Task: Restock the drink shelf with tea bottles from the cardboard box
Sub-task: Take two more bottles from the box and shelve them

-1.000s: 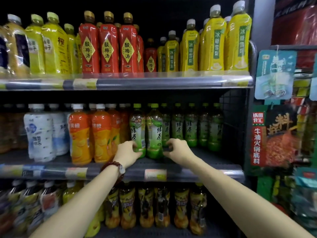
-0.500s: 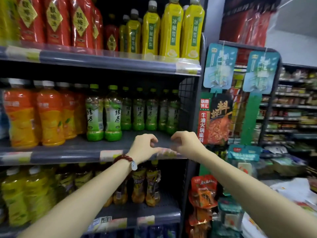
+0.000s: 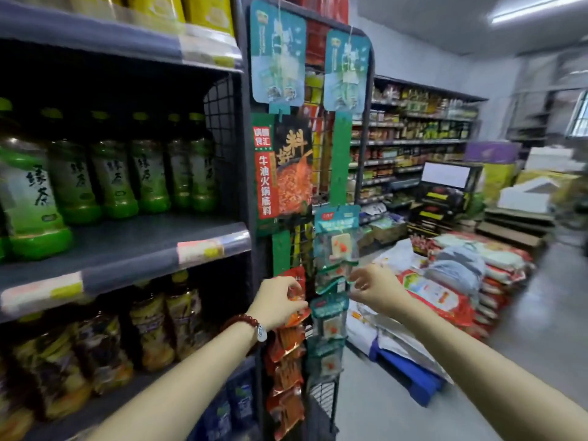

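View has swung right since a second ago: then both hands were at the green tea bottles on the middle shelf, now they're out past the shelf end, in front of the wire end-rack. Left hand (image 3: 276, 302) and right hand (image 3: 375, 289) are both empty, fingers loosely curled, gripping nothing. They overlap the hanging packets in the picture, but I can't tell if they touch them.

Read: placement cycle looks finished, person is turning away, probably for the next bottles. That's a judgement.

Green tea bottles (image 3: 111, 176) stand upright in a row toward the back of the middle shelf (image 3: 133, 246), with the largest, nearest one at the far left of the view. The shelf front on the right is bare, so there's room for more stock.

The cardboard box isn't identifiable. Heavy motion blur; some flat cartons far right, too smeared to call.

Around:
- wire end-rack (image 3: 366, 128) on the shelf end, hung with red snack packets (image 3: 286, 374) and teal packets (image 3: 329, 316), right at hand height, easy to snag
- hotpot base sign (image 3: 281, 167) above them
- stacked sacks (image 3: 458, 275) on the floor to the right, narrowing the aisle
- dark bottles on the lower shelf (image 3: 149, 332)
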Demonstrator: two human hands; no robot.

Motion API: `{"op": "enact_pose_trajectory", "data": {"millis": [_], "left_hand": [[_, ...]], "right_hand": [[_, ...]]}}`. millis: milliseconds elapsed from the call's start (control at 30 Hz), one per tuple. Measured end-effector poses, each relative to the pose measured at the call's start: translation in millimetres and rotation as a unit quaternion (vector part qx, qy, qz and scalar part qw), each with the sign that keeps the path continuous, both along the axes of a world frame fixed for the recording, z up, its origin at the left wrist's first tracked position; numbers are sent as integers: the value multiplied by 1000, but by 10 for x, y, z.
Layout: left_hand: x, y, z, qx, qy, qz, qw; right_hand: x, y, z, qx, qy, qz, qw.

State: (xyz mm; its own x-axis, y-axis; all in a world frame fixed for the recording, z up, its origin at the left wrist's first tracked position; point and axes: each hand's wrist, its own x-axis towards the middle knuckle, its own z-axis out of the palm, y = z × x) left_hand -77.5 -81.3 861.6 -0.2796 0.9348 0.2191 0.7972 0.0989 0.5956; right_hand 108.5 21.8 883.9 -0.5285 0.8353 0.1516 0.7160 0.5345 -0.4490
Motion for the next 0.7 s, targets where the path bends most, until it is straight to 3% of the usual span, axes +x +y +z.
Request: {"op": "enact_pose_trajectory", "data": {"millis": [400, 700], "left_hand": [[373, 773, -1922, -78, -17, -45, 996], [506, 1090, -4093, -131, -40, -65, 988]], "right_hand": [[421, 458, -1995, -98, -2, -75, 992], [546, 658, -4214, -168, -31, -106, 980]]}}
